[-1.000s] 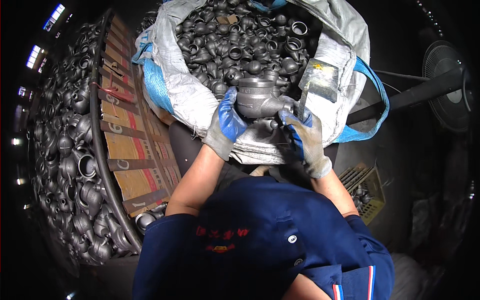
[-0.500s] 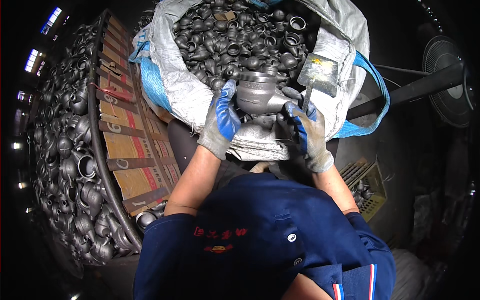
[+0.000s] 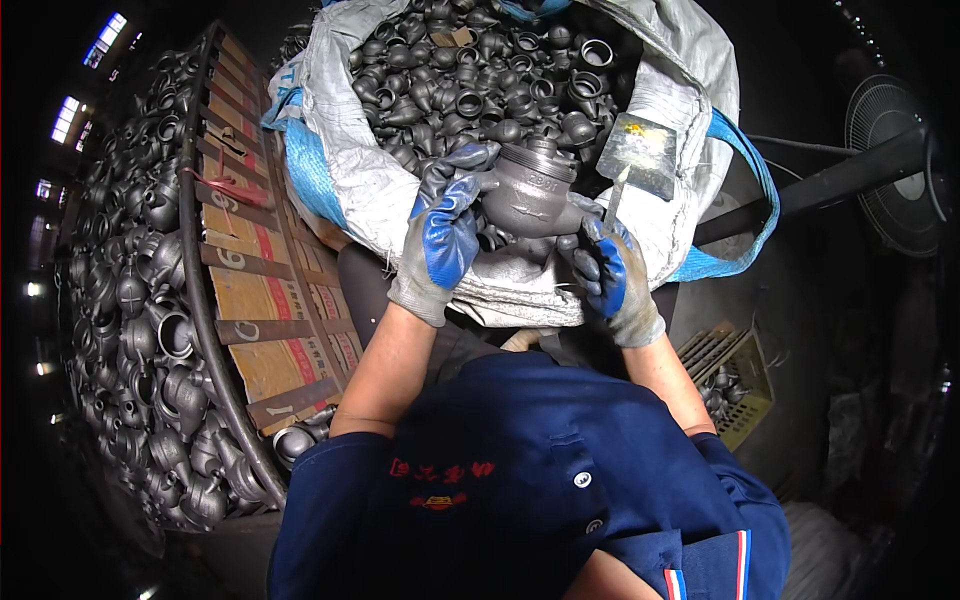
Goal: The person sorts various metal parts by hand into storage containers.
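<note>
A dark grey cast-metal valve body (image 3: 530,195), with a wide threaded neck on top and a narrower side outlet, is held over the mouth of a white bulk bag (image 3: 345,170). My left hand (image 3: 440,225), in a grey glove with blue coating, grips its left side, fingers closed round the edge. My right hand (image 3: 612,270), gloved alike, is closed round a thin flat metal strip (image 3: 616,200) whose pale tip points up. Its fingers are close to the outlet; whether they touch it I cannot tell. Behind the tip lies a flat grey plate (image 3: 640,155) with a yellow smear.
Many similar castings (image 3: 470,100) fill the bag, which has blue straps (image 3: 740,255). On the left, a metal-framed bin (image 3: 255,290) lined with cardboard stands beside heaped castings (image 3: 150,300). A yellow crate (image 3: 745,390) and a fan (image 3: 895,150) are on the right.
The valve body has tilted and shifted slightly right and down. My left fingers have moved higher round its side. My right hand and the strip have dropped a little.
</note>
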The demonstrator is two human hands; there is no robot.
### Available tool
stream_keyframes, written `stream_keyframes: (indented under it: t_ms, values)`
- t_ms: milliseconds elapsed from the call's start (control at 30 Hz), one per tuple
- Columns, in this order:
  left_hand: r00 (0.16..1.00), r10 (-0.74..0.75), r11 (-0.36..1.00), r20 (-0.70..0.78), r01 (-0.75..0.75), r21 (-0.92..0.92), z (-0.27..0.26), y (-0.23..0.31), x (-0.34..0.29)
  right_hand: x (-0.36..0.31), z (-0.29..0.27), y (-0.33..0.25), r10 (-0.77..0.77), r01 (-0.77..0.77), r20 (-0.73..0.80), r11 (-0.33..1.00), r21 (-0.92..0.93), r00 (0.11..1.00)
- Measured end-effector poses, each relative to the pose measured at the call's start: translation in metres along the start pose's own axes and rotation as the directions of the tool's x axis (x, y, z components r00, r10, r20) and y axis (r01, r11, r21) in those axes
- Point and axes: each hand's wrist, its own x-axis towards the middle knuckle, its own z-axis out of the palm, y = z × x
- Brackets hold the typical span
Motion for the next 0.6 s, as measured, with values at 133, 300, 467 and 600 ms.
stream_keyframes:
  t_ms: [133,300,467,600]
  values:
    - [0.997,0.008,1.000,0.075,-0.008,-0.004,0.010,0.003,-0.001,0.001,-0.007,0.001,0.058,-0.060,0.013,0.992,0.115,0.998]
    - [0.987,-0.052,0.998,0.154,0.046,0.045,0.003,-0.001,0.004,0.008,-0.023,-0.001,0.181,-0.226,0.156,0.909,0.349,0.971]
    - [0.934,-0.305,0.928,0.186,0.335,-0.163,0.015,-0.005,-0.004,0.015,-0.034,-0.003,0.051,-0.013,0.154,0.972,-0.235,0.987]
    - [0.951,-0.285,0.903,0.122,0.309,-0.298,0.019,-0.008,-0.009,0.015,-0.002,-0.021,-0.161,0.114,-0.043,0.839,-0.532,0.986]
